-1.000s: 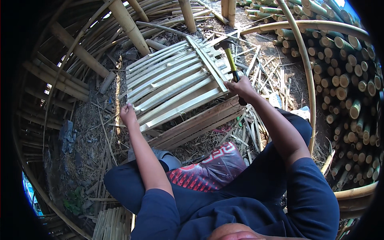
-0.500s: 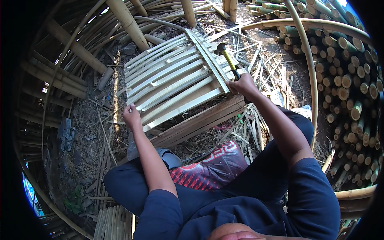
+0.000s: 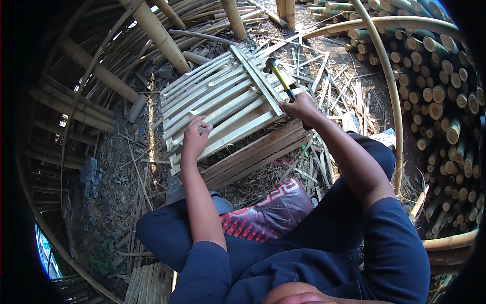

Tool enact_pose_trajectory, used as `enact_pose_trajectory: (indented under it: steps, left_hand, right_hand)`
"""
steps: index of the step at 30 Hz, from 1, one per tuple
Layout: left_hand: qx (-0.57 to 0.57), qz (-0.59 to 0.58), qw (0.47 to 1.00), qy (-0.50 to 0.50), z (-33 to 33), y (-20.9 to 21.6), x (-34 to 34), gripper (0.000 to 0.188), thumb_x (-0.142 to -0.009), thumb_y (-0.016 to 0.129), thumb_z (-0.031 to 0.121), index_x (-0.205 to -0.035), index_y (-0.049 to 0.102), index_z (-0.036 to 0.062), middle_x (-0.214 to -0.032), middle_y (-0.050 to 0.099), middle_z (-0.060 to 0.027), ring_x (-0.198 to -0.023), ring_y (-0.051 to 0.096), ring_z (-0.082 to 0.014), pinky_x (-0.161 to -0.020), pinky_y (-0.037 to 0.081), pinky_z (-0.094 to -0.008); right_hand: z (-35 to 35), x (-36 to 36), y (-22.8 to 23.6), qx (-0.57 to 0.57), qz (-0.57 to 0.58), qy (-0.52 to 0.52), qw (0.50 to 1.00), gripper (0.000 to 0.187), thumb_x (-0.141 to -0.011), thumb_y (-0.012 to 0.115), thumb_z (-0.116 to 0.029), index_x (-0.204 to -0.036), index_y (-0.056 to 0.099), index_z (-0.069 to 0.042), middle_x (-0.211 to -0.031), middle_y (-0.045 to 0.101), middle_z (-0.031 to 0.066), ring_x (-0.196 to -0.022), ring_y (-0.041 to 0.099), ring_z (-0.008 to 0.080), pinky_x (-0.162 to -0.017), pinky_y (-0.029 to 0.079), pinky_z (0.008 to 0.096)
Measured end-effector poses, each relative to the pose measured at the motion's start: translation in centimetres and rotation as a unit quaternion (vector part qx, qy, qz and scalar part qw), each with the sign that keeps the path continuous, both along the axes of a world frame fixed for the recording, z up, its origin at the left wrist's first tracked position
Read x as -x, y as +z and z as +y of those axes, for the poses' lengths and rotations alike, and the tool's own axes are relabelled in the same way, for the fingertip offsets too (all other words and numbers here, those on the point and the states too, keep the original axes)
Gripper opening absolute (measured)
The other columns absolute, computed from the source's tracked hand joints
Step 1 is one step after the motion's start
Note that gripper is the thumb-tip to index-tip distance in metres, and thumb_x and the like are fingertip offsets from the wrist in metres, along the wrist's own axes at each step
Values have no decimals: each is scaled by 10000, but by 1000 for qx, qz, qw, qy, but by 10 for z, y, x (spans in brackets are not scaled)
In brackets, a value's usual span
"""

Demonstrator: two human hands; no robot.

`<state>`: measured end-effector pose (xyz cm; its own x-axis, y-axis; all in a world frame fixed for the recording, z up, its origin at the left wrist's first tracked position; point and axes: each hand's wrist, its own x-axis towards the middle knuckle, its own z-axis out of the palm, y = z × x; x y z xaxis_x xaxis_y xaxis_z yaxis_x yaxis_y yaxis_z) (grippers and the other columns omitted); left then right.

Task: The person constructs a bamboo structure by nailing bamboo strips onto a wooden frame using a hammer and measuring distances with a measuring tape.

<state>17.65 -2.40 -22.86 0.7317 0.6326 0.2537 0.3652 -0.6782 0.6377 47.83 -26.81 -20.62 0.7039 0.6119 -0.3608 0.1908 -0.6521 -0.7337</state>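
A panel of split bamboo slats (image 3: 212, 109) lies before me, with narrow cross strips (image 3: 257, 78) over the slats near its right end. A low wooden plank stand (image 3: 253, 152) is under it. My right hand (image 3: 302, 110) grips a hammer (image 3: 281, 80) by its yellow and black handle, the dark head above the panel's right end. Over the near-left part of the slats is my left hand (image 3: 195, 139), fingers apart and nothing held; whether it touches a slat I cannot tell.
Cut bamboo poles (image 3: 435, 109) are stacked on the right. A curved bamboo pole (image 3: 387, 76) rises beside me. Bamboo posts (image 3: 157, 35) stand at the far left. A red and dark printed sack (image 3: 273, 210) lies between my legs. Shavings and offcuts (image 3: 329, 96) litter the ground.
My left hand has left the panel's left edge and moved right over the slats, its fingers opening. The hammer and my right hand have shifted slightly left.
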Motion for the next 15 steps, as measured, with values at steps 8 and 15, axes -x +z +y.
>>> enact_pose_trajectory:
  steps: [8,15]
  left_hand:
    - [17,-49,996,-76,-70,0,-54,180,-937,741,156,-952,689,-16,-1342,669,-176,-1287,612,-355,-1092,462,-418]
    - [39,-66,993,-88,-78,-11,-64,197,-953,733,180,-912,683,-6,-1301,693,-163,-1260,631,-345,-1092,462,-414]
  right_hand:
    - [-2,9,11,-30,1,-28,999,574,-838,839,-453,-761,623,73,-726,634,114,-526,595,216,-400,426,405]
    - [-10,5,-4,-63,1,17,998,593,-721,934,-427,-757,628,80,-769,652,130,-599,630,196,-422,459,384]
